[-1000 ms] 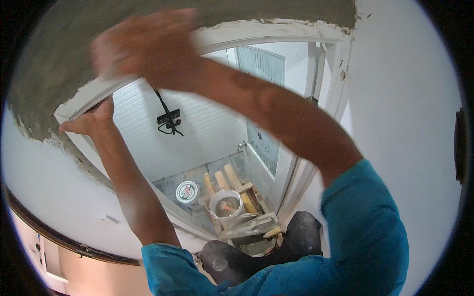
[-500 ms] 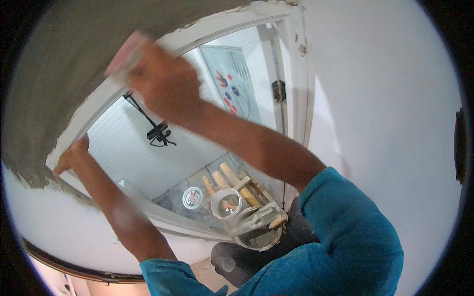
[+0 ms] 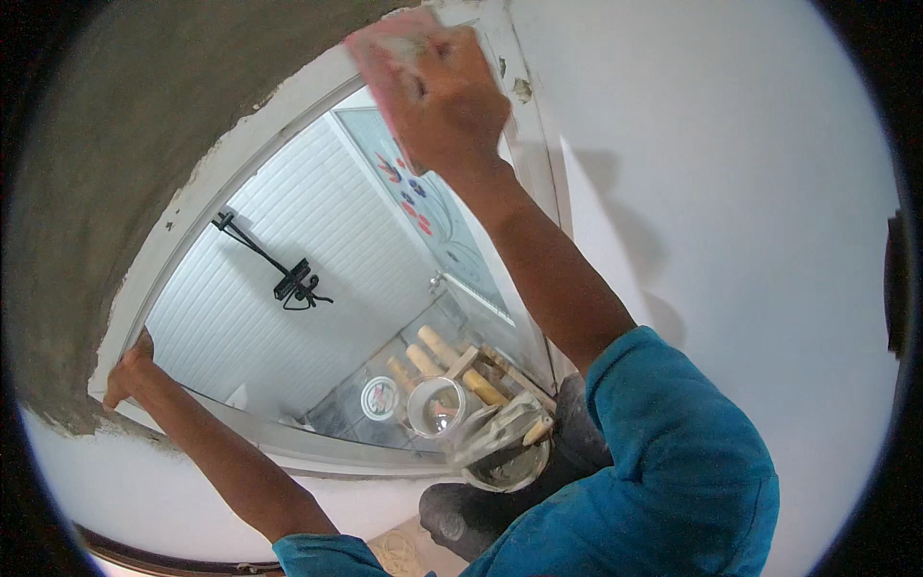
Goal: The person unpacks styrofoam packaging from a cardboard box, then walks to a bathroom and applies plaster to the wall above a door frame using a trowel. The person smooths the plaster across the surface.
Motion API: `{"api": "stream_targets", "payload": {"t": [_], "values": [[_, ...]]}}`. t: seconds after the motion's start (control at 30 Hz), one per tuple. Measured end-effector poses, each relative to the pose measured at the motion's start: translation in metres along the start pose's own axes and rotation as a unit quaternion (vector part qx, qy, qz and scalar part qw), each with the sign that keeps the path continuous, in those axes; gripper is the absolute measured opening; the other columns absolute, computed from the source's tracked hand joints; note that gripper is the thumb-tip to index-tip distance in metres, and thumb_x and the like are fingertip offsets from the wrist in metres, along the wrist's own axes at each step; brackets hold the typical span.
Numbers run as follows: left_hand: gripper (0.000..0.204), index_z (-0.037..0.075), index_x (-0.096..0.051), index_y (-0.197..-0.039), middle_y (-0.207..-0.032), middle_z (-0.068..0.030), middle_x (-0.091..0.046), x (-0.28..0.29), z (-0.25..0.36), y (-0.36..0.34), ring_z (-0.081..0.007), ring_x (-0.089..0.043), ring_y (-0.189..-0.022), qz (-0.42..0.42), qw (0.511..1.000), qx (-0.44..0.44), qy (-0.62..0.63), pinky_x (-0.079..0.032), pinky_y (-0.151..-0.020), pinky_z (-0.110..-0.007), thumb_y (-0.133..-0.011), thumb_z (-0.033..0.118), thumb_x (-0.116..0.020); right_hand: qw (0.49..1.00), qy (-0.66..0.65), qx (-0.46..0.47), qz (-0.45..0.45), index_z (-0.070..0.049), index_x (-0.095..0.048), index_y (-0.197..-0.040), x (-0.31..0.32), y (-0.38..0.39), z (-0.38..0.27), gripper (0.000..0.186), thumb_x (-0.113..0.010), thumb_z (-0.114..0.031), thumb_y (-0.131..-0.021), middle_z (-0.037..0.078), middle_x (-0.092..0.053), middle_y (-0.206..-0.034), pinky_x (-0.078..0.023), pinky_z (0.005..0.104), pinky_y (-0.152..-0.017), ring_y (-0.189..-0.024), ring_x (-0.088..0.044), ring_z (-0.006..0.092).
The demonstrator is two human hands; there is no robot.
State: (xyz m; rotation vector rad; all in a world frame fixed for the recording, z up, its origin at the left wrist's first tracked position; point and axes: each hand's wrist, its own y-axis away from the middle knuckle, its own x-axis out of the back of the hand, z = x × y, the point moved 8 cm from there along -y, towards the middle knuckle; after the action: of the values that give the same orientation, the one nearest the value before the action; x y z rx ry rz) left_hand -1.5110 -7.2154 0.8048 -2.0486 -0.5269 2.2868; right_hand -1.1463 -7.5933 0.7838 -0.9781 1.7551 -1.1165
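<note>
My right hand (image 3: 452, 101) grips a flat pink pad (image 3: 377, 60) smeared with grey. It may be a sponge or a float; blur hides which. The pad lies against the upper part of the white door frame (image 3: 231, 159), near its far right corner. Along the frame's outer side runs wet-looking grey plaster (image 3: 87, 183). At the frame's left corner my left hand (image 3: 132, 373) is wrapped round the edge, with some fingers hidden behind it.
Through the doorway are a bucket of grey mix (image 3: 510, 471), a clear tub (image 3: 437, 406), a round white lid (image 3: 380, 397) and several wooden-handled tools (image 3: 437, 341). A black shower fitting (image 3: 296, 281) hangs on white tiles. A plain white wall (image 3: 731, 212) rises on the right.
My right hand has swept the pink pad along the frame, up and to the right. My left hand keeps its hold at the corner. The view has shifted a little.
</note>
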Motion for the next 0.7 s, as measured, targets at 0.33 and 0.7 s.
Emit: {"api": "stream_targets", "payload": {"t": [0.33, 0.7], "values": [[0.112, 0.010, -0.018, -0.154, -0.159, -0.0172, -0.019, 0.000, 0.002, -0.006, -0.0428, -0.020, -0.144, -0.002, 1.000, -0.010, -0.009, -0.020, -0.112, -0.066, -0.076, 0.091, -0.017, 0.995, -0.037, -0.090, -0.010, -0.022, -0.065, -0.109, 0.015, -0.012, 0.025, 0.021, -0.064, -0.033, -0.090, 0.006, -0.057, -0.106, -0.054, 0.0424, -0.070, -0.095, -0.057, 0.0265], [0.112, 0.010, -0.019, -0.154, -0.159, -0.0172, -0.019, 0.006, 0.003, -0.012, -0.0425, -0.020, -0.144, -0.001, 1.000, -0.005, -0.022, -0.021, -0.112, -0.065, -0.076, 0.091, -0.016, 0.991, -0.024, -0.123, -0.035, -0.011, -0.071, -0.104, -0.003, -0.023, 0.084, 0.023, -0.063, -0.028, -0.090, 0.014, -0.063, -0.103, -0.051, 0.0427, -0.079, -0.095, -0.062, 0.0318]]}}
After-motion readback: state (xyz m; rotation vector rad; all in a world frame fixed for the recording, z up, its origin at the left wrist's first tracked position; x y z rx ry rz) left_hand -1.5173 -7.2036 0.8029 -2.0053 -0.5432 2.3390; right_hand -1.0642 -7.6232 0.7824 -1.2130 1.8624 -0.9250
